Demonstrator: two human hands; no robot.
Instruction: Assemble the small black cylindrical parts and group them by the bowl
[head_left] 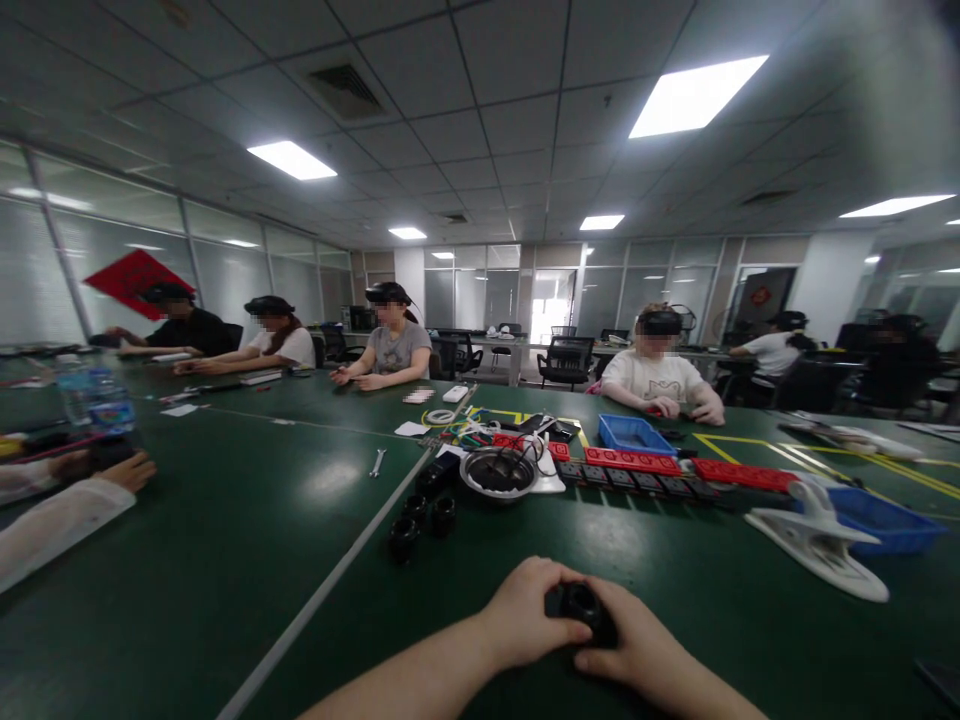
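At the near edge of the green table, my left hand (519,610) and my right hand (634,632) are closed around a glossy black rounded part (584,603) with a round opening in its top. My left hand grips its left side with fingers and thumb, and my right hand wraps the right side. The part's lower portion is hidden by my fingers. Ahead and to the left stand several similar black round parts (405,538). Beyond them a metal bowl (498,496) rests on the table.
Red and black connected blocks (630,458) run to the right beside a blue tray (631,436). A white stand-like object (821,545) leans near another blue tray (892,520). A wrench (377,462) lies left. At far left, a co-worker's hands (112,470) hold something dark.
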